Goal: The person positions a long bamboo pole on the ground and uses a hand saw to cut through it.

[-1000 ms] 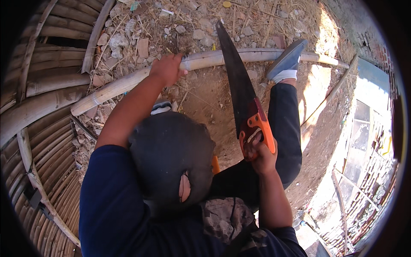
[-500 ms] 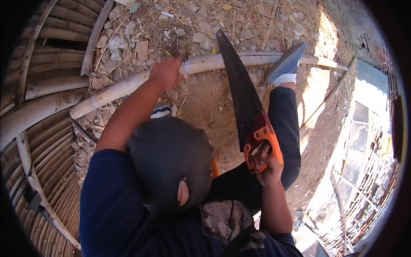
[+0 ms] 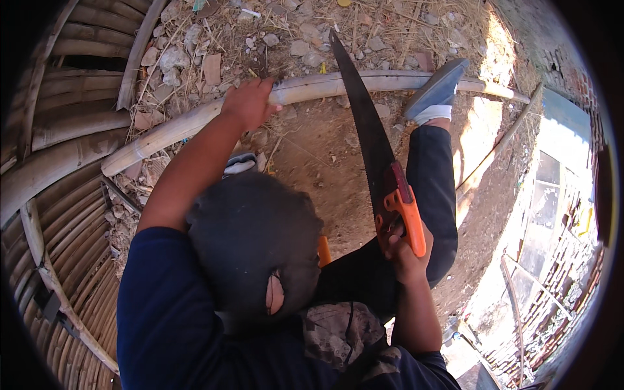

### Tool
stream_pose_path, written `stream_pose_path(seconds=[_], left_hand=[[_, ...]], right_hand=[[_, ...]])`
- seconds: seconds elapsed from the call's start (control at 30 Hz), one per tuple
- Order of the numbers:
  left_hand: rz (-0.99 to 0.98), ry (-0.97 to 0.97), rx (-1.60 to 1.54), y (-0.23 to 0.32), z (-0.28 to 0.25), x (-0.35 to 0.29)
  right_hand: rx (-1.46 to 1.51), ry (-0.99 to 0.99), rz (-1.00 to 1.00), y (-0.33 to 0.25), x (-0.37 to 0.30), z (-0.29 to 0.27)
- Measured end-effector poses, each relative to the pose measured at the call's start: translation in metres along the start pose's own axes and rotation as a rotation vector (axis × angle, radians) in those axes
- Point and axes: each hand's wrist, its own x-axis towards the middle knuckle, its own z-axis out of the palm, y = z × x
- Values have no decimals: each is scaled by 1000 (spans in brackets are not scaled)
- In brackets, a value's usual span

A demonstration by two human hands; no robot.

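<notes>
A long pale bamboo pole [image 3: 175, 133] lies across the ground in front of me. My left hand [image 3: 247, 104] is wrapped over its left part, thumb on the near side. In my right hand [image 3: 408, 253] is a hand saw [image 3: 365, 110], gripped by its orange handle. The dark blade points away from me, its toothed edge facing left and its tip reaching past the pole. Whether the blade touches the pole or hangs over it, I cannot tell. My right foot, in a blue-grey shoe [image 3: 437, 88], rests on the pole's right part.
My bent left knee [image 3: 257, 244], in torn black trousers, rises between my arms. A slatted bamboo structure [image 3: 71, 240] stands at left. Rubble and dry straw [image 3: 296, 39] cover the ground beyond the pole. A thin stick [image 3: 500, 143] and a brick wall [image 3: 559, 279] are at right.
The saw has shifted slightly away from me and turned in my right hand, so its blade looks narrower. My left hand stays on the pole.
</notes>
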Motion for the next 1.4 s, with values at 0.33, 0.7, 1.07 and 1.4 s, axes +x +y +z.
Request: stream_pose_path(seconds=[0.33, 0.7, 1.07, 1.4], left_hand=[[-1, -23, -7, 1, -3, 0], [-18, -43, 27, 2, -2, 1], [7, 55, 35, -1, 6, -1], [-32, -33, 23, 5, -7, -3]], right_hand=[[-4, -68, 35, 10, 4, 8], [-57, -17, -26, 39, 7, 26], [-48, -40, 60, 26, -18, 24], [55, 10, 152, 23, -38, 8]])
